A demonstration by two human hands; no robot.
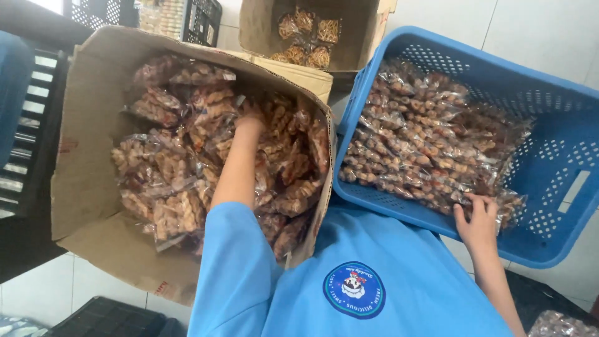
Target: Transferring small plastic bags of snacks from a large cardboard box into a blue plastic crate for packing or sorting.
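Left hand [248,122]: reaches deep into the cardboard box [87,162], pushed down among the snack packets [168,181]; the fingers are buried in the packets, so I cannot tell whether they grip one.
Right hand [477,218]: rests on the near edge of the blue crate [561,156], fingers [480,200] curled narrowly over the crate packets [424,137] at the lower corner; whether one is pinched cannot be told.
Snack packets: clear, crinkly plastic bags, glossy, each holding knobbly, twisted brown fried pieces; heaped loosely and filling most of the box.
Cardboard box: plain brown, flaps standing open, soft and worn at the edges, a small red mark on the left wall.
Blue crate: rigid plastic, rectangular, walls pierced with a grid of small holes, tilted toward the person; it touches the box's right side.
Crate packets: smaller clear bags of darker reddish-brown pieces, laid in rough rows.
Far box [349,37]: a second open brown carton behind, with a few bags of paler, golden snacks at its bottom.
Shirt [349,274]: light blue, with a round dark-blue badge on the chest.
Black crates [199,19]: lattice-walled, at the top left; another dark one at the bottom left.
Floor [37,287]: pale, smooth tiles.
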